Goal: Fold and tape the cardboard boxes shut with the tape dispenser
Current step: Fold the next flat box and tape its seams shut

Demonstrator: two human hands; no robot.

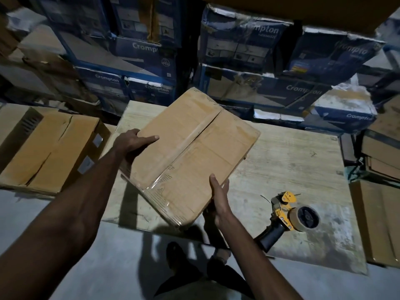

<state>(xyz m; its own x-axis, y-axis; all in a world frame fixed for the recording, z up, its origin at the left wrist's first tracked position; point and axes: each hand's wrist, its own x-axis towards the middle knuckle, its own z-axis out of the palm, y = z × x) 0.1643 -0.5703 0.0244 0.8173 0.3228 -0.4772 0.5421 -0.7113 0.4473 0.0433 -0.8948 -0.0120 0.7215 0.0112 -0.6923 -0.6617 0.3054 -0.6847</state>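
On my feed both arms reach forward and hold the cardboard box [190,152] up over the wooden table [292,161], its top face tipped towards the camera. The left hand [132,144] clamps the box's left edge, thumb flat on top and pointing right, with the fingers curled round below. The right hand [218,200] takes the near right edge from beneath, thumb on the top face. Its fingers wrap the edge and are mostly hidden from me. The box's long axis runs from near left to far right. A taped seam follows that line, and the clear tape wraps over the near end. The tape dispenser [287,215] lies on the table just right of the right wrist, its black handle pointing near left past the table's edge.
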